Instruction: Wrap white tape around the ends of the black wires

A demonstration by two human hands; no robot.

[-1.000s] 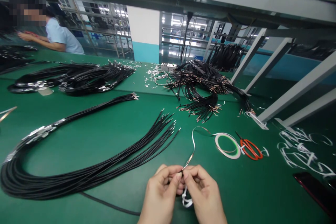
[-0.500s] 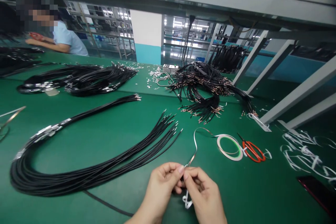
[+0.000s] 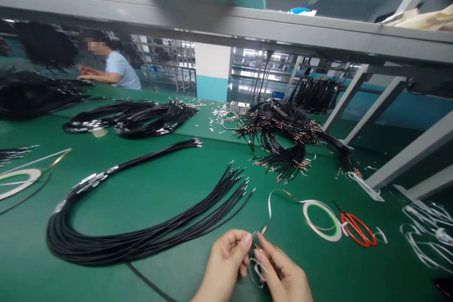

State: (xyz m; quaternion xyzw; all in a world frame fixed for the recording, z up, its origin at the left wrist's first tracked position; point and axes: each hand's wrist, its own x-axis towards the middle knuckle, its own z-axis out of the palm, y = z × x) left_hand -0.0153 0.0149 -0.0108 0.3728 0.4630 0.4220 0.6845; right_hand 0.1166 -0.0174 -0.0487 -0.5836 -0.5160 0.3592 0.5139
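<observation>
At the front of the green bench, my left hand is closed, thumb and index fingertip pinched together. A tiny pale tip shows at that pinch, too small to name. My right hand is close beside it, index finger stretched forward and thumb curled in, at the end of a thin copper tape with white backing. A loop of white backing strip hangs under the fingers. The tape leads back to a flat roll. Left of my hands lies a curved bundle of black cables with bare metal ends.
Orange-handled scissors lie right of the roll. White strip scraps litter the right side. Piles of black cables lie further back, near slanted grey legs. A shelf beam crosses overhead. Another person sits at the far left.
My view has tilted up and swung left, so bags on the shelf and a second roll at left now show. My right index finger has straightened, and the fingertips are slightly further apart.
</observation>
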